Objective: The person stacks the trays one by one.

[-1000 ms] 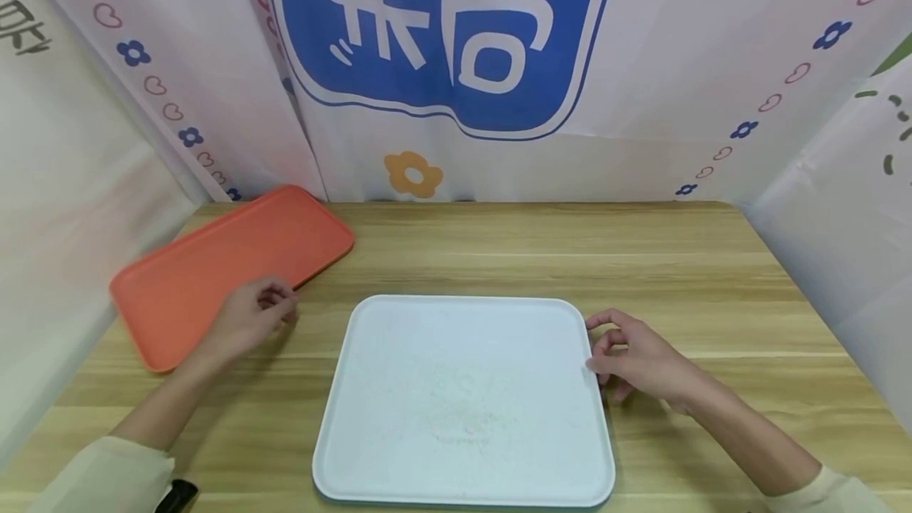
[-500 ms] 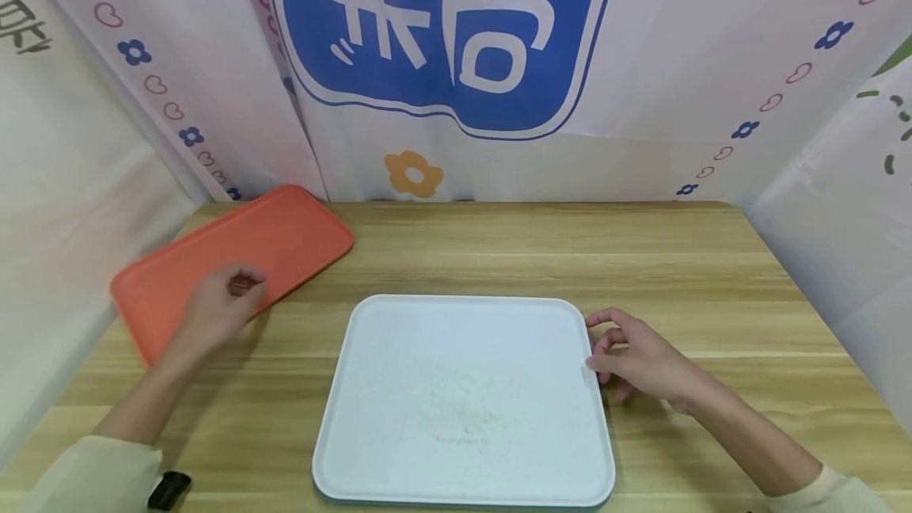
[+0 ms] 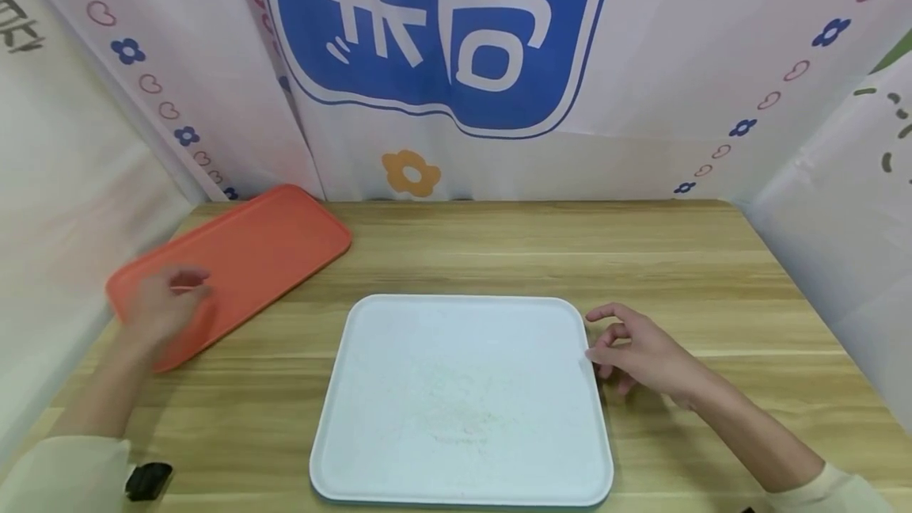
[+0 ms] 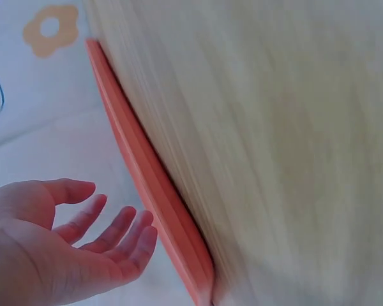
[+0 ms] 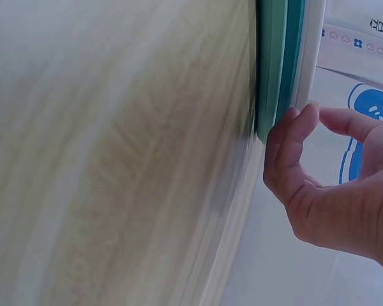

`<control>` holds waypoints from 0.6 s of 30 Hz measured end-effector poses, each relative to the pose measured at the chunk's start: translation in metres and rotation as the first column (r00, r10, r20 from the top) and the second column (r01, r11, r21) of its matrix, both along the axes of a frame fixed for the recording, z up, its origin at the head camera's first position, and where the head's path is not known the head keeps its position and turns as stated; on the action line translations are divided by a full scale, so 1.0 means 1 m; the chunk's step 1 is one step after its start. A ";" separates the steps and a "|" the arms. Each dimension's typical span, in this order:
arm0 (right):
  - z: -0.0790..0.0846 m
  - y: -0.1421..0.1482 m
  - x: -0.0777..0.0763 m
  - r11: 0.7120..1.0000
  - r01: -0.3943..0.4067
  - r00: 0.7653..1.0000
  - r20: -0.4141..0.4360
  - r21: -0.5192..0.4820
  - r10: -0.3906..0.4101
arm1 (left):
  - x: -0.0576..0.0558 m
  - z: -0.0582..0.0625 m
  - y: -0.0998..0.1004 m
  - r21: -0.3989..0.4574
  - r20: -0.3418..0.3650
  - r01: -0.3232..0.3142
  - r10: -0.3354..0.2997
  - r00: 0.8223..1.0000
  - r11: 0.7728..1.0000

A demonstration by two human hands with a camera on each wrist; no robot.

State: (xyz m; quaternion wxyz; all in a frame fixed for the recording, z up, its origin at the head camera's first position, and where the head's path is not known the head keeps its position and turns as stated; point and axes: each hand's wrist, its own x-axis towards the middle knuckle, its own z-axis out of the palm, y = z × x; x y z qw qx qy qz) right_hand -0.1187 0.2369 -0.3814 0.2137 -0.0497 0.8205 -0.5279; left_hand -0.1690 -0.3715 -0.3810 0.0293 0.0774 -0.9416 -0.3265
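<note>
A white rectangular tray [image 3: 463, 394] lies on the wooden table, with faint pale marks across its middle. Green and teal layers [image 5: 277, 70] show beneath its rim in the right wrist view. My right hand [image 3: 644, 351] is at the tray's right side, its thumb tip on the rim and the other fingers curled at the edge. Above the orange-red tray [image 3: 271, 244] at the back left is my left hand [image 3: 167, 303], blurred, its fingers loosely bent around nothing. In the left wrist view those fingers [image 4: 118, 229] overlap the orange-red tray's edge.
Printed white cloth [image 3: 677, 62] with a blue sign surrounds the wooden table [image 3: 541, 248] on the back and both sides. The orange-red tray lies at an angle near the left cloth. A small black object [image 3: 148, 481] sits at the left cuff.
My left hand has moved leftward from the orange-red tray's front edge to over its left part. The right hand has stayed at the white tray's rim, and both trays lie where they were.
</note>
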 end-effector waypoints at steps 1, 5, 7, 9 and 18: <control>0.000 0.000 0.000 1.000 0.001 1.000 0.003 -0.004 -0.001 | 0.001 0.000 -0.005 -0.020 -0.020 -0.007 0.007 1.000 1.000; 0.001 0.001 -0.002 1.000 0.004 1.000 0.015 -0.023 -0.004 | 0.004 0.003 -0.024 -0.069 -0.037 -0.066 0.064 0.997 0.995; 0.002 0.001 -0.003 0.999 0.006 1.000 0.020 -0.032 -0.005 | 0.007 0.004 -0.032 -0.103 -0.022 -0.093 0.091 0.996 0.990; 0.002 0.001 -0.004 0.999 0.001 1.000 0.020 -0.037 0.000 | 0.009 0.004 -0.040 -0.124 -0.006 -0.102 0.102 0.995 0.987; 0.002 0.000 -0.004 0.999 -0.007 1.000 0.018 -0.034 0.008 | 0.018 -0.004 -0.062 -0.164 0.018 -0.126 0.131 0.991 0.978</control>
